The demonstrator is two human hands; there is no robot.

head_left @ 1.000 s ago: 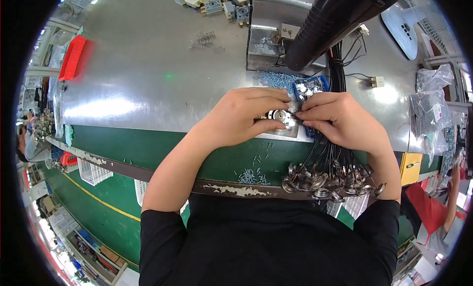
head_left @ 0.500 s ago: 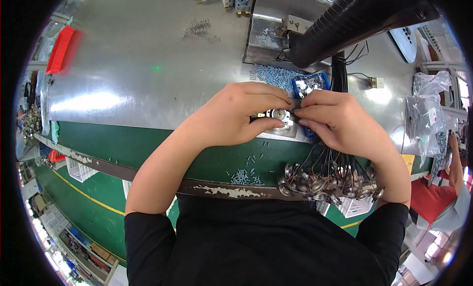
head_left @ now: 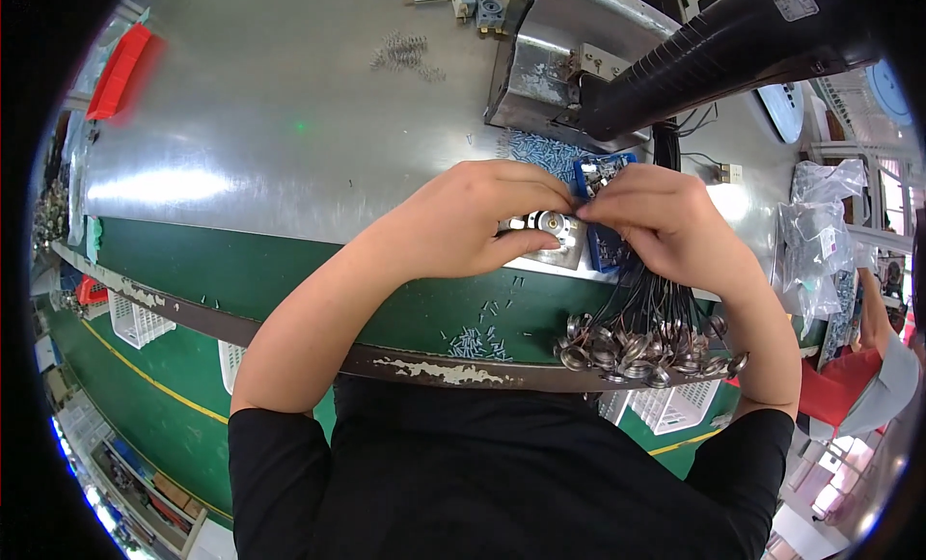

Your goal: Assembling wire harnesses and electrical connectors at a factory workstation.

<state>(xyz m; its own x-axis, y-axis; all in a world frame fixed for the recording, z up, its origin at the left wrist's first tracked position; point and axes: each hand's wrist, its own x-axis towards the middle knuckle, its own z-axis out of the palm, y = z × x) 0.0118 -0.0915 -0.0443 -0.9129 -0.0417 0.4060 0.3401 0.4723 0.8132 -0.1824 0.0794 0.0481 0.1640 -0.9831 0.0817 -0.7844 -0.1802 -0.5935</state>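
Note:
My left hand [head_left: 477, 218] curls around a small white part with a round, brass-coloured centre [head_left: 552, 223], its thumb and fingers gripping the part's sides. The part sits over a small metal plate [head_left: 561, 257] at the table's front edge. To its right, my right hand [head_left: 670, 218] has its fingertips pinched together, close to my left fingertips. Whatever lies in that pinch is too small or hidden to name. Blue trays [head_left: 604, 251] stand by the right hand, one with small metal pieces. Beneath that hand runs a bundle of black wires [head_left: 648, 290] with round metal ends.
Blue screws [head_left: 545, 155] lie heaped behind my hands, and more screws [head_left: 475, 344] rest on the green strip in front. Springs [head_left: 403, 54] and grey socket-like parts [head_left: 490, 15] are farther back. A black tool arm [head_left: 694, 68] overhangs the right. Another person's red sleeve [head_left: 849, 386] shows far right.
My right fingertips have drawn together and moved slightly up from the white part's side. My left hand keeps its hold. The whole view has shifted a little.

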